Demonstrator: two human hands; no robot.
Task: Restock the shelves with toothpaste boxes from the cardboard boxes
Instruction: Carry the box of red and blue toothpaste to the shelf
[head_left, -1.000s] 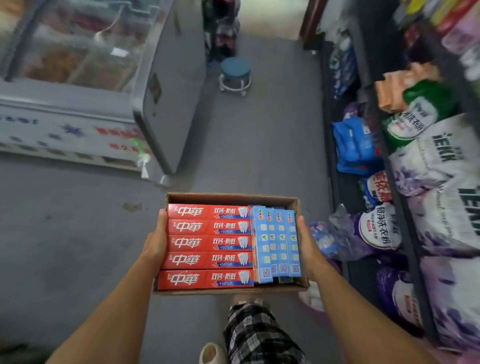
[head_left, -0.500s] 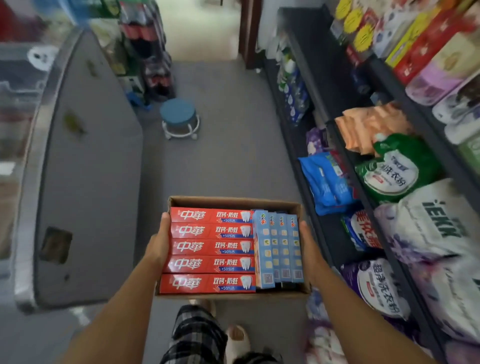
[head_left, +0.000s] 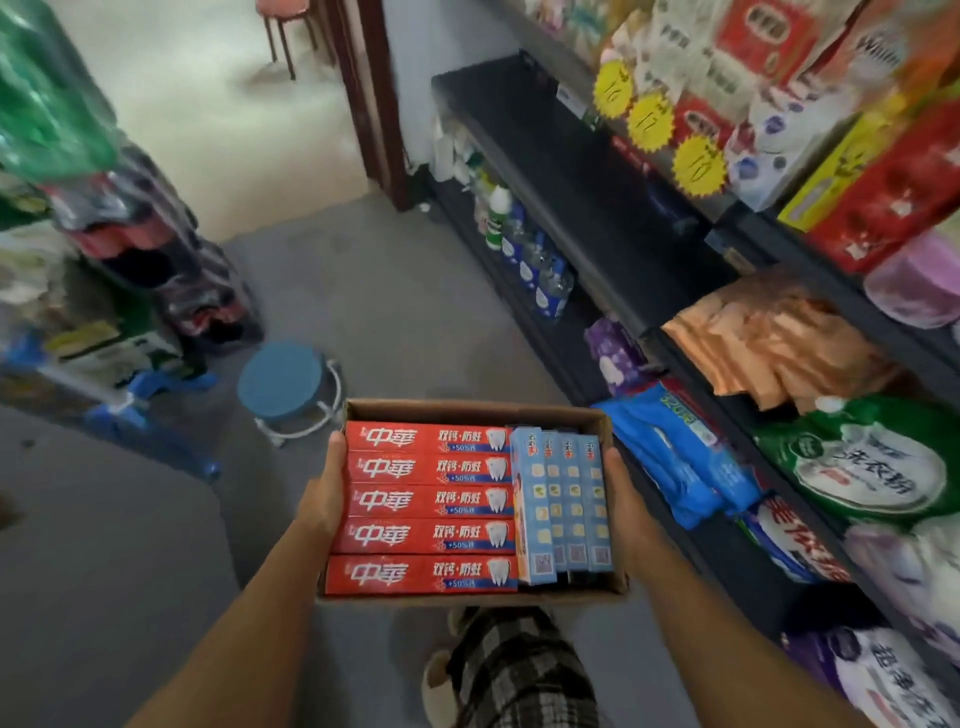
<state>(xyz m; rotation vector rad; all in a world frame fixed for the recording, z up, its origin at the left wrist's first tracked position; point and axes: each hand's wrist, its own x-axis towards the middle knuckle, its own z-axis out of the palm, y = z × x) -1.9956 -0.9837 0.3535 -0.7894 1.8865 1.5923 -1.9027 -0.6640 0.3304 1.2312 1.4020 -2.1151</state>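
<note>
Carrying cardboard box (head_left: 467, 597) at 6 o'clock, left hand (head_left: 324, 499) and right hand (head_left: 621, 499) clamped on its side walls. Red toothpaste boxes (head_left: 426, 501) flat inside, blue ones (head_left: 563, 499) on edge. Keep level, head for bare shelf (head_left: 545, 140) at 1 o'clock.

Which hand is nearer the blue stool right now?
Left. The left hand holds the carton's left wall, just right of and nearer than the blue stool on the floor. The right hand holds the carton's far wall, beside the shelves.
</note>
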